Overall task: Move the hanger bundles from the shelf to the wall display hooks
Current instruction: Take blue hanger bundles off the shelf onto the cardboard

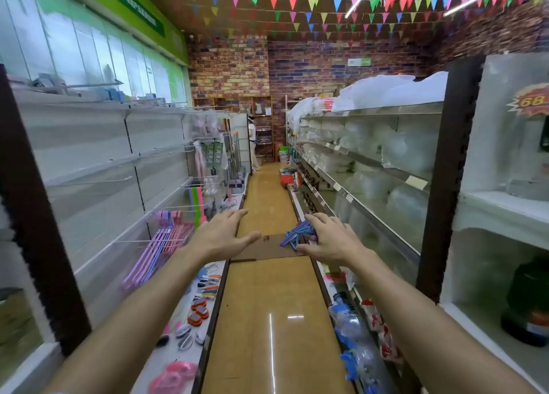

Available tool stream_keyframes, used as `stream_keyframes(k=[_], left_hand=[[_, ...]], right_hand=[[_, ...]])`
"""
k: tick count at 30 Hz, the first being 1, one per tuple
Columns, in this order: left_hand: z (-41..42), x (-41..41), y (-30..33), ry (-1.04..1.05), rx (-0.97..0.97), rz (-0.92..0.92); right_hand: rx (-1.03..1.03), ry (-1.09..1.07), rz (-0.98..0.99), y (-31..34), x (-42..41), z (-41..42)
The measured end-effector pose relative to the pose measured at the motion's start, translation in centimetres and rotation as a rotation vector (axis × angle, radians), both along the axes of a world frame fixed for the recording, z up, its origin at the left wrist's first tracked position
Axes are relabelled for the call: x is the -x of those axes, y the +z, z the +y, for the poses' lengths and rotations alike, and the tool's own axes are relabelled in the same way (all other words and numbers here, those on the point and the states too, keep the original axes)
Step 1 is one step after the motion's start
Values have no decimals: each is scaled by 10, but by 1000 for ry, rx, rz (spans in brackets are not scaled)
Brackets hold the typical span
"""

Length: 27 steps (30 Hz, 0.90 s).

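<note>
Blue hanger bundle (297, 235) under right hand (332, 239) fingers, thumb curled round it; left hand (221, 236) spread, empty.

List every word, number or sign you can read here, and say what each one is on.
"68": on the orange starburst price sign on the right shelf end panel.
Green overhead banner, upper left: white characters, too blurred to read.
Small sign on the back brick wall: too small to read.
Shelf-edge price tags, right shelving: blank or unreadable.
</note>
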<state>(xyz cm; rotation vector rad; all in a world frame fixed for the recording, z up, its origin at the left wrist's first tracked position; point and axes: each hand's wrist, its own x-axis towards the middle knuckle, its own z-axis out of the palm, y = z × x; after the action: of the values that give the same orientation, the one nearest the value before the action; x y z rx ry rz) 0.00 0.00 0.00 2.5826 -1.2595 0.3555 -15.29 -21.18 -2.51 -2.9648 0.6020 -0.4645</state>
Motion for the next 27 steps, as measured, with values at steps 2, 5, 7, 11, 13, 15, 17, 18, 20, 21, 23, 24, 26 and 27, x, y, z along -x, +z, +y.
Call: stream_keyframes(k=[2, 5, 7, 11, 13, 15, 17, 18, 20, 21, 23, 24, 26, 27], left_hand=[[-18, -15, 1, 6, -16, 17], [-46, -43, -1, 20, -38, 29], [-67, -62, -4, 17, -30, 23], [-106, -113, -13, -3, -13, 28], [-127, -143, -17, -14, -11, 24], [-149, -175, -19, -30, 1, 15], [-172, -207, -14, -46, 13, 21], [-183, -224, -12, -52, 14, 27], [-206, -256, -7, -66, 16, 40], [-218, -271, -6, -74, 20, 41], [-240, -300, -6, -88, 24, 41], [-250, -313, -7, -92, 19, 38], [-271, -339, -9, -98, 8, 43], [-281, -351, -10, -103, 4, 50]], right_hand=[[-15, -8, 1, 2, -13, -19], [-28, -21, 21, -1, -40, -51], [-26, -19, 20, -5, -61, -70], [-23, -17, 20, -14, -112, -111], [-31, -20, 24, -19, -141, -131], [-39, -28, 31, -22, -172, -153], [-43, -40, 48, -22, -203, -177], [-51, -47, 57, -20, -218, -188], [-41, -63, 68, -18, -247, -209], [-30, -71, 65, -18, -261, -219], [-18, -84, 54, -21, -289, -238], [-21, -90, 60, -23, -302, -246], [-28, -95, 77, -29, -327, -264], [-31, -96, 78, -31, -339, -274]])
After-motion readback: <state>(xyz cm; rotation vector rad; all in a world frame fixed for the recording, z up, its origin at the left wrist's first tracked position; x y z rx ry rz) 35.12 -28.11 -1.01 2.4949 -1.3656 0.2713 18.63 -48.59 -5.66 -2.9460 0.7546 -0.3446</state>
